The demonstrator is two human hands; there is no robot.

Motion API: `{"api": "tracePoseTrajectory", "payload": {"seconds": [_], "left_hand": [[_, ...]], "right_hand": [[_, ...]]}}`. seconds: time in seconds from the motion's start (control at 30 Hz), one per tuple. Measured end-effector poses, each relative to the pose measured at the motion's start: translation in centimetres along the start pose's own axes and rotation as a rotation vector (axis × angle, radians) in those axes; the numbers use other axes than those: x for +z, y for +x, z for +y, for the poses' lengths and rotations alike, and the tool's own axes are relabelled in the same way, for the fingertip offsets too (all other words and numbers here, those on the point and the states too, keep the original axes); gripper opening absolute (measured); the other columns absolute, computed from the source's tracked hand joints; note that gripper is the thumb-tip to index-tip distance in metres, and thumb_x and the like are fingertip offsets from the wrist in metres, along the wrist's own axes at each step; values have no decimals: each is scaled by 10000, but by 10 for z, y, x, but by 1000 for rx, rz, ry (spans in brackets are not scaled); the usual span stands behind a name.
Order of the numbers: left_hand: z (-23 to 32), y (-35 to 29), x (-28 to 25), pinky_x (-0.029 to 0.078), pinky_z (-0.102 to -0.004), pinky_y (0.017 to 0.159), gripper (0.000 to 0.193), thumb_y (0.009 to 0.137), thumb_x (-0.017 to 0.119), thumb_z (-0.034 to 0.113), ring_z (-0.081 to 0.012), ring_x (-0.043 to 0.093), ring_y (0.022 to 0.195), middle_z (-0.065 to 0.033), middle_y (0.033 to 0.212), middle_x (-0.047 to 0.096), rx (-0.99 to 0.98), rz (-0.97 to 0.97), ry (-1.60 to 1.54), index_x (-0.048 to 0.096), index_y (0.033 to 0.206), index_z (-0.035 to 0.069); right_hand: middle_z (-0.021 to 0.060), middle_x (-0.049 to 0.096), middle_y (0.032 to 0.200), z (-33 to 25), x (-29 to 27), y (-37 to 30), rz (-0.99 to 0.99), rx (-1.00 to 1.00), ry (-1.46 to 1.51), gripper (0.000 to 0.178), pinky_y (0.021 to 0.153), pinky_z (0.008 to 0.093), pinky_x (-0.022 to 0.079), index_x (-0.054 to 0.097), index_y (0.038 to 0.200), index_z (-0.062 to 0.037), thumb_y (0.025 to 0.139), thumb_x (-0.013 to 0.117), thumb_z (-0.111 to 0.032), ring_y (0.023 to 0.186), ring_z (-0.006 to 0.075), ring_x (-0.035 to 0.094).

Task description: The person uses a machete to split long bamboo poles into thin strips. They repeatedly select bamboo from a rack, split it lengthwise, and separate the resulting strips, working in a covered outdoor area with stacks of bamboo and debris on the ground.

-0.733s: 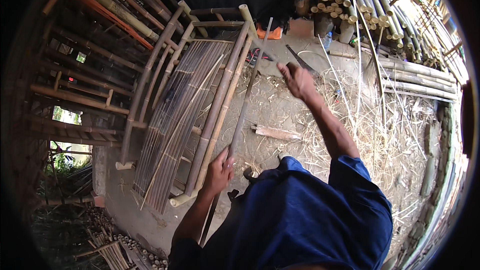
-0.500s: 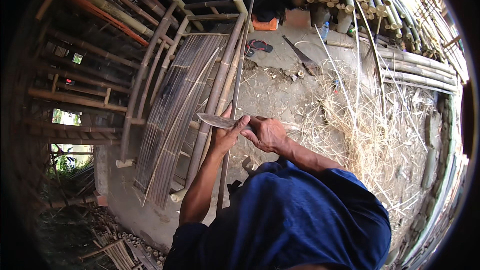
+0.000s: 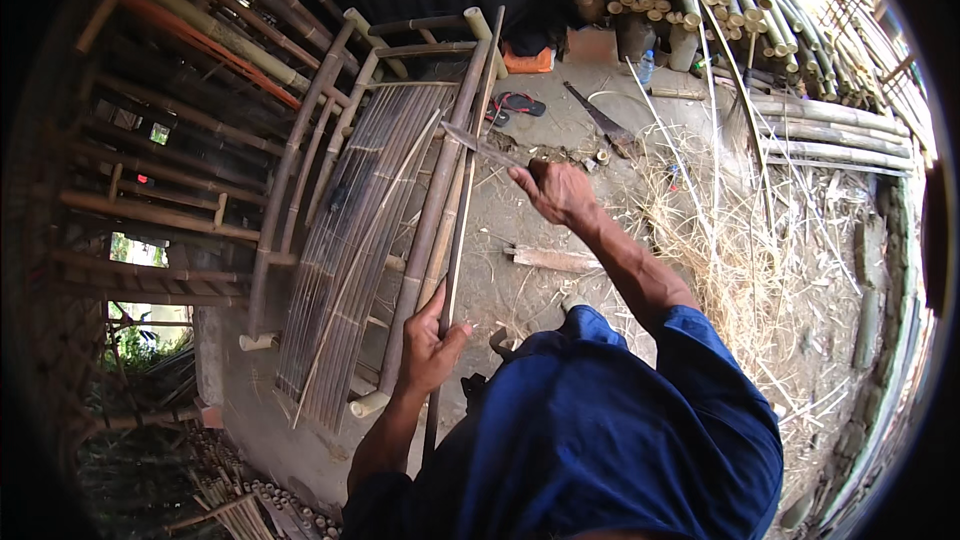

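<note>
Two bare hands show in the head view, both at work along one long bamboo strip (image 3: 458, 240); the left hand (image 3: 432, 348) is closed around its lower part, fingers wrapped on the far side and thumb on the near; the right hand (image 3: 557, 190) is clenched on the handle of a knife (image 3: 485, 147), the handle itself mostly hidden in the fist.

The strip lies just right of a bamboo frame (image 3: 432, 210) and in front of the person; its long axis runs away from the body — lower end beside the blue shirt (image 3: 580, 420), far end up by the frame's far corner post — leaning slightly to the right as it goes; it stands close to parallel with the frame's long rail, a little steeper in the view.

The knife's long axis cuts across that line; its tip points to the upper left, past the strip and over the rail; whether the edge touches the strip, I cannot tell.

Left of the rail is a slatted panel (image 3: 350, 240), its slats running the same general way; right of the strip, on the ground — a split bamboo piece (image 3: 555, 259), dark sandals (image 3: 518, 104) and a heap of pale shavings (image 3: 735, 260).
</note>
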State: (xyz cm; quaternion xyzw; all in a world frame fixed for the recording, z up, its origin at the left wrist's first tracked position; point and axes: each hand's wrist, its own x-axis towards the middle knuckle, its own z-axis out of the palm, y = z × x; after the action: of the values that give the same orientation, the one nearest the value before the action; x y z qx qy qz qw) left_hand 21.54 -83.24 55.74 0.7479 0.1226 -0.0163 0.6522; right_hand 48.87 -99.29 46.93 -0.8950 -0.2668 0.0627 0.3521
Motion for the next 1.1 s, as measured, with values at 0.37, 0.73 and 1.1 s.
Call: {"api": "tracePoseTrajectory", "payload": {"seconds": [0.37, 0.73, 1.1], "left_hand": [[-2, -63, -26, 313, -190, 497, 754, 872, 612, 18, -5, 385, 546, 62, 638, 444, -30, -92, 15, 232, 1512, -103], [-12, -159, -60, 398, -211, 507, 722, 814, 827, 220, -48, 444, 511, 14, 567, 499, -2, 37, 392, 498, 1375, -95], [68, 3, -51, 531, -324, 808, 481, 1073, 413, 332, -208, 678, 923, -152, 991, 721, 368, 843, 372, 557, 1321, -54]], "right_hand": [[293, 668, 814, 28, -38, 62, 181, 99, 15, 777, 756, 522, 514, 704, 888, 9, 961, 364, -686, 856, 469, 661], [321, 680, 905, 157, -156, 132, 469, 503, 180, 973, 860, 510, 484, 711, 906, 64, 903, 274, -805, 966, 482, 655], [83, 641, 665, -27, 85, -65, -460, 475, 947, 488, 472, 316, 458, 678, 824, 10, 803, 795, -463, 497, 158, 554]]}}
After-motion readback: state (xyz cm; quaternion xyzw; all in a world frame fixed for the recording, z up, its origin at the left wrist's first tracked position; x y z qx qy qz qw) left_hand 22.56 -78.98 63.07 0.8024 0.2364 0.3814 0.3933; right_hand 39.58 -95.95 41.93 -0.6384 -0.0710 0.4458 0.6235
